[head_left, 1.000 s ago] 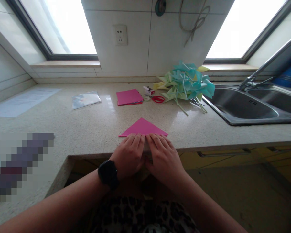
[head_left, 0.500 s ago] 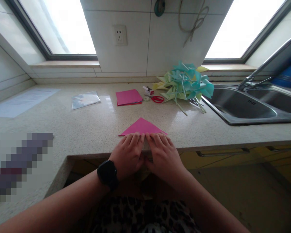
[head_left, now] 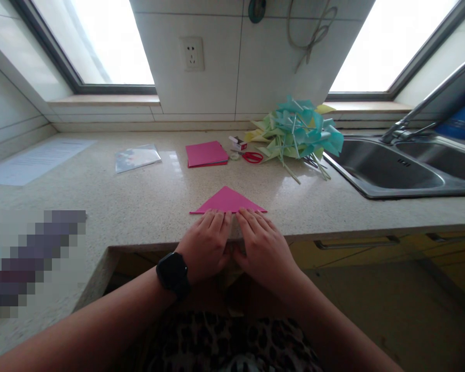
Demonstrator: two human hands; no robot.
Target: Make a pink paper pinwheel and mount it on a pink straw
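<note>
The left hand [head_left: 205,245] and right hand [head_left: 263,248] lie unclenched, fingertips along the near edge of the folded pink triangle [head_left: 227,200] — nearer the wearer than the pink stack [head_left: 206,154], countertop [head_left: 158,201] between; red scissors [head_left: 252,158] sit just right of the stack.

"What does the pink triangle [head_left: 226,200] look like?"
"Paper, smooth and matt, same as the pink stack [head_left: 206,154]."
"And the countertop [head_left: 147,201]?"
"Speckled, stone-like, polished enough to catch the light."
"Any metal?"
"The sink [head_left: 387,168] has a soft satin sheen; the faucet [head_left: 399,125] is shinier."
"Plastic?"
"The red scissor handles [head_left: 253,160] look like it, smooth. So does the clear sleeve [head_left: 138,158], which is glossy. The wall tiles [head_left: 205,98] look smooth and glazed."
</note>
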